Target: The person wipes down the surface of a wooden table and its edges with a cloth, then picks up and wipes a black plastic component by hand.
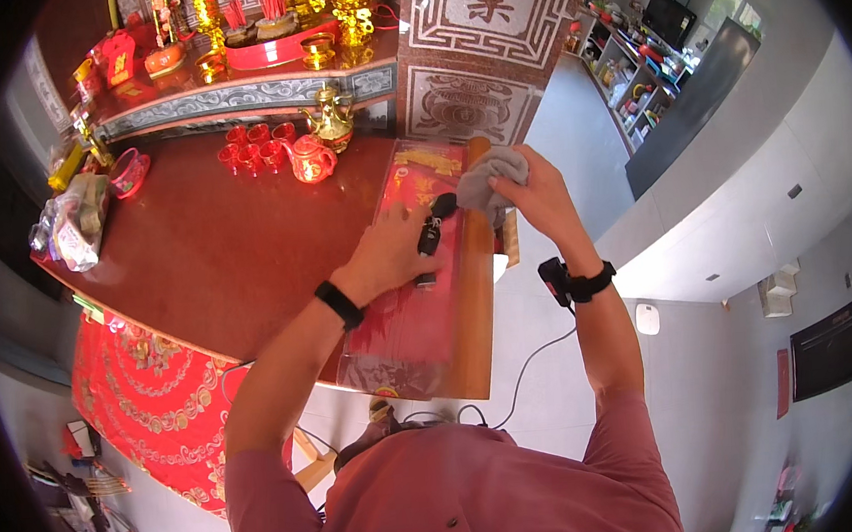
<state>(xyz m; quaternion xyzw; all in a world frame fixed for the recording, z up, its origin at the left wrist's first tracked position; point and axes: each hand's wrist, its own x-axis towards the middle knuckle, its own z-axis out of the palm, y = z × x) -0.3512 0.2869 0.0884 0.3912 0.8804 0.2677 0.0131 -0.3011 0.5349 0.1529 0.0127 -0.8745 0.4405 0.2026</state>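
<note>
My right hand is closed around a bunched grey cloth, raised above the right end of the red-brown table. My left hand reaches over flat red packets in clear plastic near that same end. Between its fingers and thumb is a bunch of black keys, with a rounded black piece at the upper end. Part of the bunch is hidden by the fingers. Beside the packets runs the table's bare brown edge strip.
Farther back stand a red teapot, a gold pot and several small red cups. A plastic bag of items and a pink cup sit at the left. A raised shelf holds gold ornaments. A cable hangs near my right wrist.
</note>
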